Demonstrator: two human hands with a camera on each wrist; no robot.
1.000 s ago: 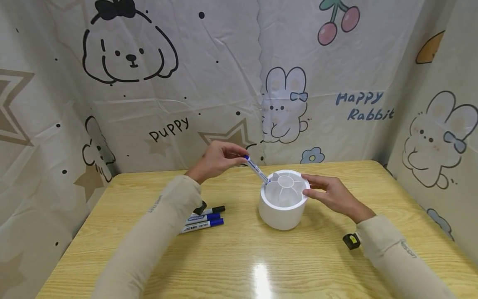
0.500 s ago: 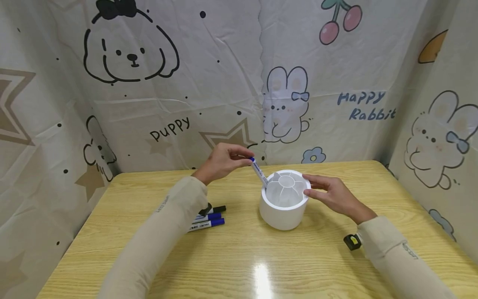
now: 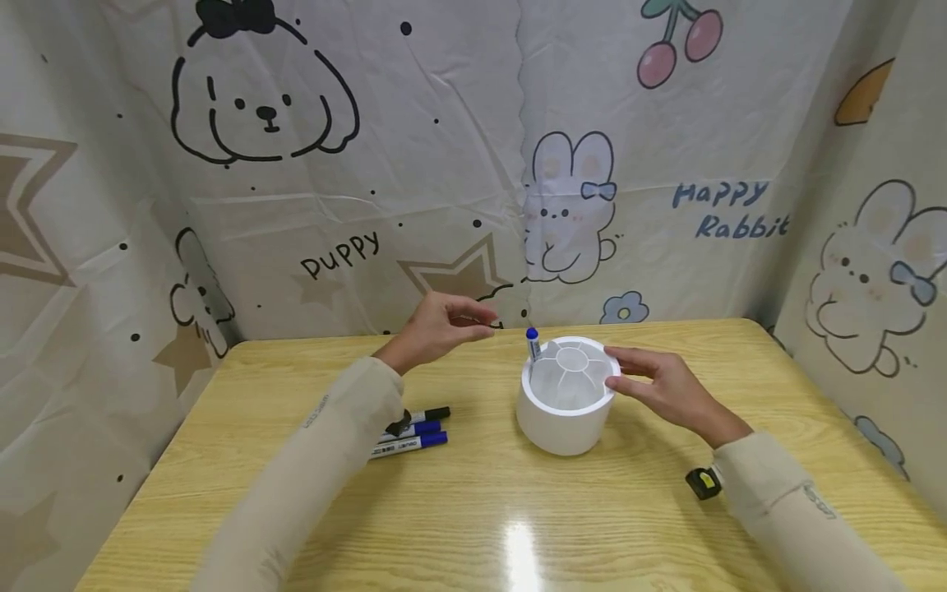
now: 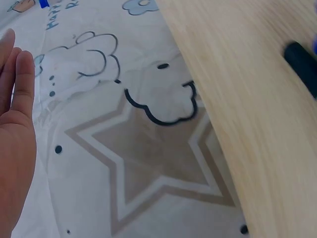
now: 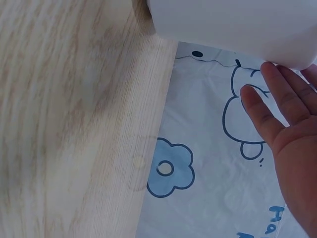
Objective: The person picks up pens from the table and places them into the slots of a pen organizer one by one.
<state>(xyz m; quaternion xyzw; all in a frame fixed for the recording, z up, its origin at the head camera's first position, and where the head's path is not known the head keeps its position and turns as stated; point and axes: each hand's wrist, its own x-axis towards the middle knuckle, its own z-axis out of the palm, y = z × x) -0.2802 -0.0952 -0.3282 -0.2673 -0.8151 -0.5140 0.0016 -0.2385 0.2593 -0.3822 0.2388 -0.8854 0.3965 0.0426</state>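
Note:
A round white pen holder [image 3: 565, 429] with several compartments stands on the table. A white marker with a blue cap end [image 3: 533, 344] leans upright in its far-left compartment. My left hand [image 3: 444, 329] hovers just left of this marker, thumb and fingers apart with nothing between them; the left wrist view also shows the bare hand [image 4: 19, 129]. My right hand [image 3: 669, 390] holds the pen holder by its right rim, thumb in front and fingers farther back. Seen from the right wrist, the lower fingers [image 5: 280, 104] reach up to the white wall.
Three markers lie left of the holder, partly behind my left sleeve: a black-capped one [image 3: 436, 413] and two blue-capped ones, the nearer marker [image 3: 410, 446] showing most. A patterned curtain [image 3: 444, 164] rises behind the wooden table [image 3: 444, 526].
The left hand brought the marker right to the pen holder, let go of it and drew back slightly left. The marker now stands more upright by itself. The right hand stays at the rim.

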